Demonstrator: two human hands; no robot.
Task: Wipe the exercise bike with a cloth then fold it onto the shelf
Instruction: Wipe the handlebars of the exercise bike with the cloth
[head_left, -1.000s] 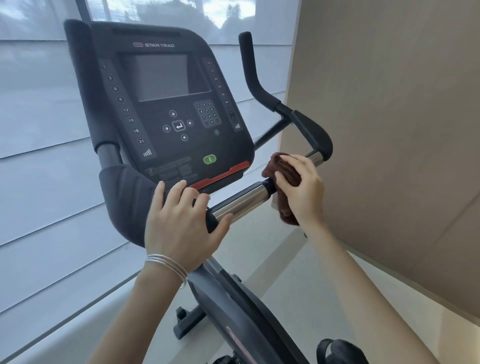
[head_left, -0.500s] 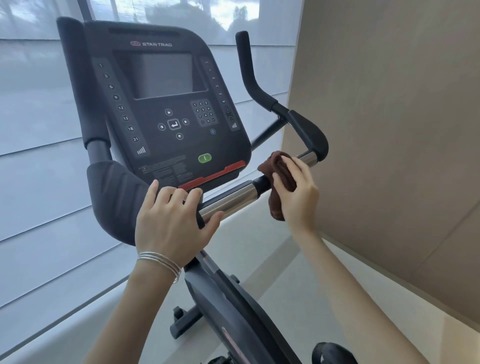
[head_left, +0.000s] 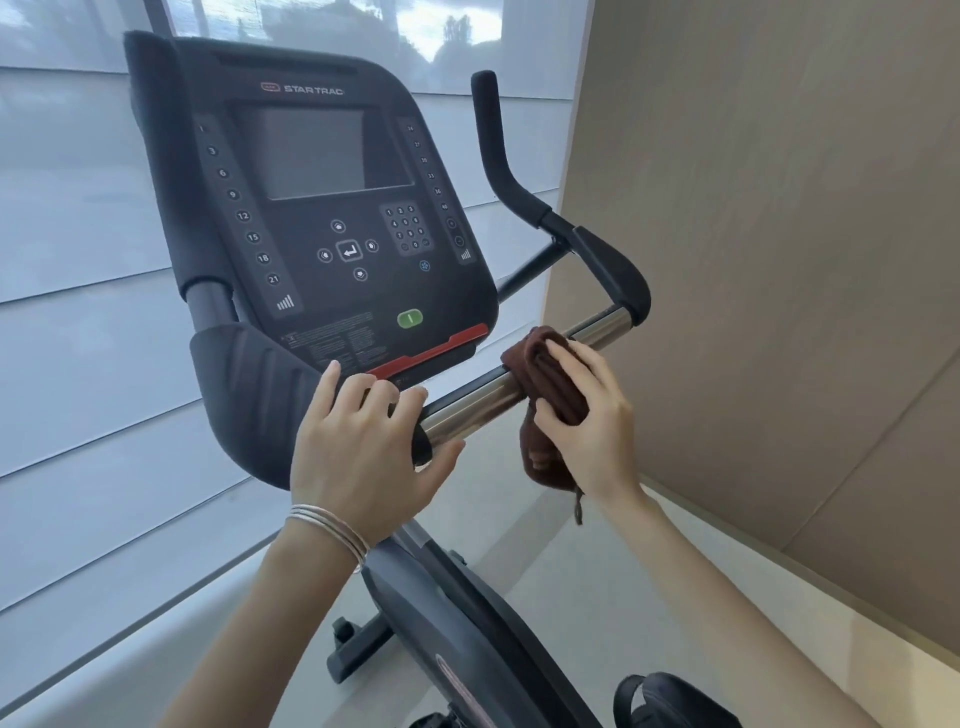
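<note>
On the chrome bar (head_left: 475, 402) the cloth (head_left: 548, 379) sat wrapped over the middle, its tail hanging below. My right hand (head_left: 592, 421) clamped it round the bar. Over the last second it had slid a little inward, toward my left hand (head_left: 358, 452), and more bare chrome showed at the outer end. My left hand kept its grip on the inner end of the bar, steadying the bike (head_left: 441, 597). I judged the wiping only part done, with the rest of the bike yet to do and the fold later. No shelf was in view.
</note>
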